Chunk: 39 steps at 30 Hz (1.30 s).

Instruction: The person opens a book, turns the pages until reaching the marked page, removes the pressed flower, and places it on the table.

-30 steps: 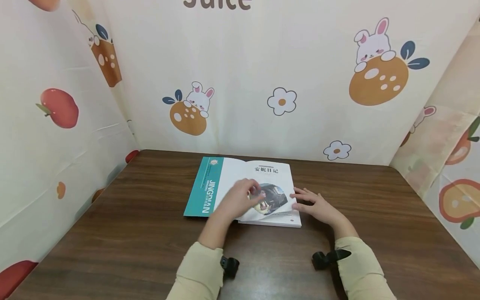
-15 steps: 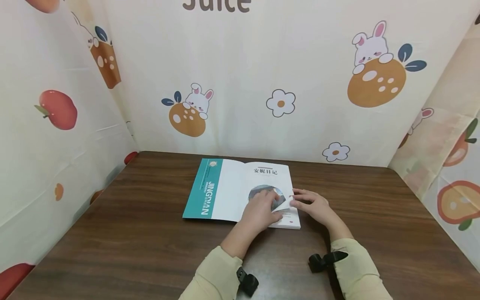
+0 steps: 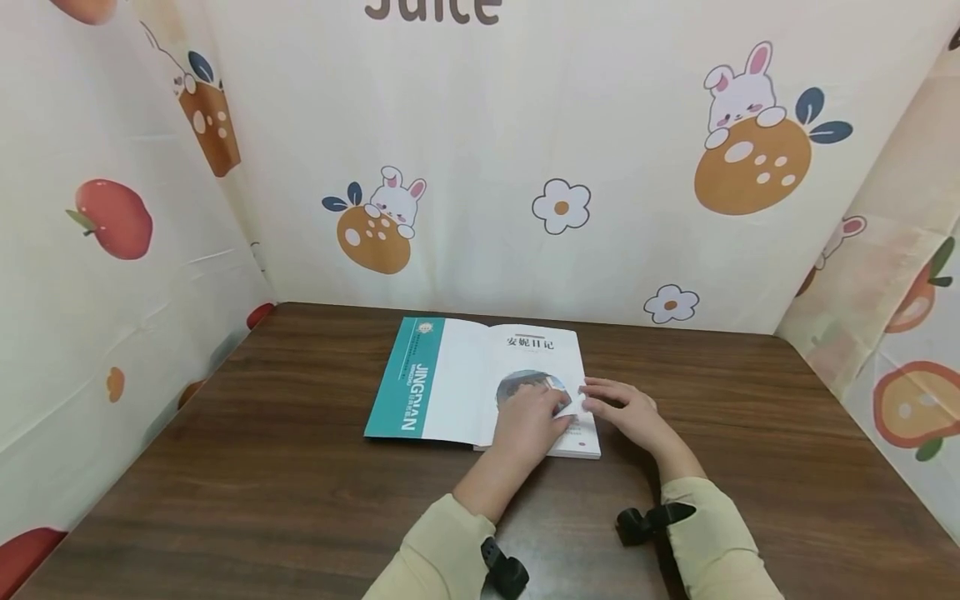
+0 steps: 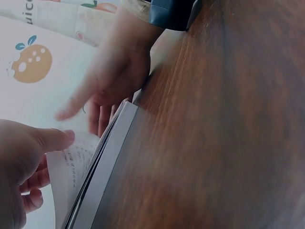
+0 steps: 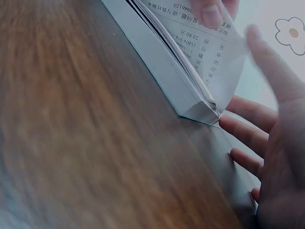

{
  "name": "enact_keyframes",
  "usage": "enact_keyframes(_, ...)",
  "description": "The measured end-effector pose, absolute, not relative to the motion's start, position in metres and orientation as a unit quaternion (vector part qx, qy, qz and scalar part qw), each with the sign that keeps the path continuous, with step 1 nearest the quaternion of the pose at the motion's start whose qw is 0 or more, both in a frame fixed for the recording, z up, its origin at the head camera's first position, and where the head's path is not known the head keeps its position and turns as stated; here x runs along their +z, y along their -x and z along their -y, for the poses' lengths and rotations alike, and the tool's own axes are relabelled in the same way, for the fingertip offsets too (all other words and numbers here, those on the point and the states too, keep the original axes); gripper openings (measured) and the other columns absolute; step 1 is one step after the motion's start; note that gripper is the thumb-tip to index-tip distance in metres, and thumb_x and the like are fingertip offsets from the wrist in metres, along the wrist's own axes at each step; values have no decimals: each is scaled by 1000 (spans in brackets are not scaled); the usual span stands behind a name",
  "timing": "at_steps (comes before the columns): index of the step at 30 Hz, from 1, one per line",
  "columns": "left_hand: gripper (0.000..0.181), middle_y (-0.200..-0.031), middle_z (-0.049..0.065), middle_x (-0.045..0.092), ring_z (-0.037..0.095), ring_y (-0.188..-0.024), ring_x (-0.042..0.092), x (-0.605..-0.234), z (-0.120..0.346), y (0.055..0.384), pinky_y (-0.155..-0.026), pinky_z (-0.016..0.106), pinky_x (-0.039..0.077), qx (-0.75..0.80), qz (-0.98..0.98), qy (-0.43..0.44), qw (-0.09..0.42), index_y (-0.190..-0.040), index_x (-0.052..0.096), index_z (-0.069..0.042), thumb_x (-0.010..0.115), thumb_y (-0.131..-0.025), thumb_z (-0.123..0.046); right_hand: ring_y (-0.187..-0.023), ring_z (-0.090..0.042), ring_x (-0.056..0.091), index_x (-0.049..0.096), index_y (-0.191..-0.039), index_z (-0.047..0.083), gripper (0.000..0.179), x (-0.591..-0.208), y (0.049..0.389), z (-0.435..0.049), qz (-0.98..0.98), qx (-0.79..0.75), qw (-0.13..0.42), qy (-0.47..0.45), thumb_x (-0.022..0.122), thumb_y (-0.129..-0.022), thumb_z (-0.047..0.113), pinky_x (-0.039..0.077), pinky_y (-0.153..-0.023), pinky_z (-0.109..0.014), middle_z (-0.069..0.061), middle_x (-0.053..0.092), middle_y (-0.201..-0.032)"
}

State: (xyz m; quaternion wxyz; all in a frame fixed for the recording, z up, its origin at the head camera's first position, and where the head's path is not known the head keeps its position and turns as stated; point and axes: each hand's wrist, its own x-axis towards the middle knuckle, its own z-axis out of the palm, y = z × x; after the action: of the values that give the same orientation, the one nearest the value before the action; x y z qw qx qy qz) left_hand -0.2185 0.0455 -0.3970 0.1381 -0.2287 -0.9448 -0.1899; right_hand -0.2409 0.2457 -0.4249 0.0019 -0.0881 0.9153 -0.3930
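An open book (image 3: 465,383) lies on the table, its teal cover flap (image 3: 399,379) spread at the left. My left hand (image 3: 528,421) is over the right-hand side and pinches a lifted page. In the right wrist view the left thumb (image 5: 210,16) presses the printed underside of that page (image 5: 209,50). Beside the book's right edge is my right hand (image 3: 628,417), fingers spread and thumb apart from the page. Its fingertips (image 5: 228,125) touch or nearly touch the book's corner. The left wrist view shows the left hand (image 4: 24,162) facing the right hand (image 4: 119,71) across the page edges.
The brown wooden table (image 3: 300,467) extends on all sides of the book. A pale curtain (image 3: 480,167) printed with rabbits, fruit and flowers hangs behind and at both sides. Black cameras are strapped at both wrists, near the beige sleeves (image 3: 438,546).
My left hand has moved right, from the middle of the book to near the right edge, with the page's lower corner lifted. The right hand has stayed almost in place.
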Motion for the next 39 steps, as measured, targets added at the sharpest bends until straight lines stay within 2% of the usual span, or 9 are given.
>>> enact_keyframes(4, 14, -79, -12, 64, 8, -76, 56, -399, -46, 219, -63, 22, 44, -196, 940, 227, 161, -93, 72, -24, 68, -83, -34, -130, -37, 32, 56, -129, 14, 52, -423, 241, -246, -909, -410, 13, 70, 38, -95, 50, 14, -98, -64, -11, 45, -138)
enact_keyframes(6, 13, -80, -11, 64, 8, -75, 57, -398, -45, 219, -60, 22, 44, -207, 937, 223, 170, -93, 72, -23, 67, -84, -32, -131, -38, 29, 51, -134, 15, 55, -422, 242, -246, -904, -424, 22, 54, 33, -96, 52, 14, -98, -65, -12, 42, -140)
enact_keyframes(9, 17, -87, -8, 66, 10, -80, 59, -393, -41, 220, -62, 24, 46, -240, 932, 204, 177, -101, 70, -21, 65, -85, -26, -132, -38, 27, 44, -138, 14, 56, -422, 242, -246, -902, -429, 24, 51, 36, -96, 50, 13, -99, -65, -11, 40, -142)
enact_keyframes(13, 32, -96, -3, 66, 13, -83, 58, -381, -31, 224, -64, 28, 46, -315, 920, 153, 175, -116, 62, -17, 64, -84, -19, -132, -37, 27, 39, -141, 12, 57, -423, 242, -246, -907, -416, 23, 67, 42, -95, 46, 11, -98, -65, -10, 41, -141)
enact_keyframes(18, 40, -98, 1, 64, 13, -83, 55, -365, -14, 230, -67, 28, 45, -376, 905, 101, 173, -123, 58, -15, 64, -84, -17, -132, -36, 28, 37, -142, 9, 60, -424, 242, -245, -905, -418, 26, 80, 44, -95, 45, 10, -98, -65, -11, 43, -139)
enact_keyframes(23, 39, -93, 0, 61, 14, -77, 51, -353, 3, 235, -65, 27, 44, -414, 891, 67, 175, -123, 59, -15, 63, -84, -18, -131, -34, 31, 36, -142, 9, 61, -425, 243, -246, -902, -422, 26, 84, 46, -94, 44, 11, -99, -64, -11, 44, -139)
enact_keyframes(31, 31, -74, 1, 53, 17, -68, 47, -344, 35, 242, -57, 28, 39, -449, 878, 22, 165, -115, 65, -17, 64, -86, -27, -130, -35, 32, 35, -143, 9, 64, -426, 243, -246, -905, -416, 29, 82, 48, -92, 47, 12, -98, -65, -10, 45, -138)
enact_keyframes(39, 32, -79, 4, 60, 20, -73, 50, -337, 70, 245, -61, 29, 40, -449, 879, -13, 161, -107, 70, -12, 65, -86, -35, -131, -35, 30, 34, -143, 10, 62, -428, 243, -245, -907, -412, 30, 77, 48, -93, 44, 12, -98, -64, -9, 45, -138)
